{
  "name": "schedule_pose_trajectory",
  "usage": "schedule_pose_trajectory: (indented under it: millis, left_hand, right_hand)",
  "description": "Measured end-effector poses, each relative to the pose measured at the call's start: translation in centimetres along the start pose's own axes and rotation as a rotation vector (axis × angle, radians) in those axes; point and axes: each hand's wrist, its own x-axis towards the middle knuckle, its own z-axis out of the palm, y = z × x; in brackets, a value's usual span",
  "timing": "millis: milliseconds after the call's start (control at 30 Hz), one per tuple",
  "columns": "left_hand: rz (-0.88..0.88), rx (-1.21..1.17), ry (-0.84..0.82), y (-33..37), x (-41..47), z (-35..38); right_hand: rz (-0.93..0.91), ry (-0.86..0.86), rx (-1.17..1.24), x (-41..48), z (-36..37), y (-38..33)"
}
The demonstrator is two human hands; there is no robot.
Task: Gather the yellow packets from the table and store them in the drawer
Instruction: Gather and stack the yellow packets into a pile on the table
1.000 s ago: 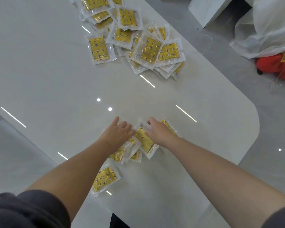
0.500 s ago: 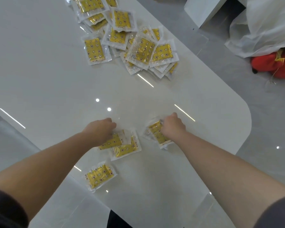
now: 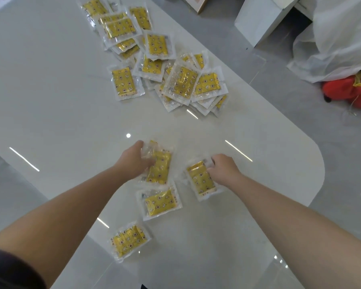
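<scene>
both hands on packets at the near end of the table

your left hand (image 3: 133, 161) has its fingers curled round the left-hand packet (image 3: 159, 170), a yellow sachet in a clear wrapper that points roughly away from you. more clear film bunches at its far end by your fingers, and it cannot be told whether that is a second sachet. your right hand (image 3: 224, 168) grips the far right edge of the right-hand packet (image 3: 201, 181), which lies slanted. whether either held packet is lifted or resting on the table (image 3: 50, 90) cannot be told. the two held packets are near each other but apart.

just on your side of the left-hand packet, the third packet (image 3: 159, 203) lies flat, touched by neither hand. nearer you and further left, the fourth packet (image 3: 129, 240) lies flat beside your left forearm. the pile of yellow packets (image 3: 181, 82) sprawls across the far part of the table, many overlapping, well apart from both hands.

the table is white and glossy, with a rounded corner on your right. past that edge the grey floor (image 3: 342, 163) carries a white cabinet (image 3: 263, 17), a crumpled white sheet (image 3: 338, 38) and a red bundle (image 3: 350, 90) at the sheet's lower edge. a dark sleeve (image 3: 8, 272) shows at the lower left.
</scene>
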Motion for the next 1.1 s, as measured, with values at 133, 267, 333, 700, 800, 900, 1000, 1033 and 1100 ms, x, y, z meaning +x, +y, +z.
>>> schedule_pose_trajectory:
  millis: [133,267,333,700,800,900,1000,1033,1100]
  left_hand:
    - [-0.065,-0.309,0.148,3.6,3.0,-3.6]
    - [-0.115,-0.651,0.214,7.5,6.0,-6.5]
    - [-0.181,-0.777,0.198,8.7,7.1,-7.4]
    - [-0.304,-0.866,-0.035,10.1,8.0,-7.9]
    - [-0.305,-0.596,-0.019,6.1,5.8,-4.6]
    - [-0.194,-0.129,-0.023,1.4,3.0,-2.0]
    - [-0.132,0.096,-0.084,-2.6,0.2,0.0]
    - [-0.114,0.151,-0.097,-3.7,-0.6,0.6]
    - [-0.085,0.236,-0.107,-5.8,-2.1,1.8]
  right_hand:
    - [0.005,0.115,0.383,1.9,-5.8,-2.6]
    - [0.116,0.218,0.879,5.4,-9.7,-5.4]
    - [0.154,0.224,1.011,6.9,-10.4,-6.6]
    - [0.299,0.011,1.215,8.5,-9.7,-9.3]
    - [0.369,-0.010,1.062,6.6,-5.0,-7.2]
    - [0.383,-0.050,0.967,4.0,-0.9,-5.8]
    - [0.353,-0.091,0.837,1.6,1.9,-5.1]
    - [0.339,-0.107,0.791,0.8,2.7,-5.1]
    - [0.292,-0.138,0.687,-0.6,4.4,-5.0]
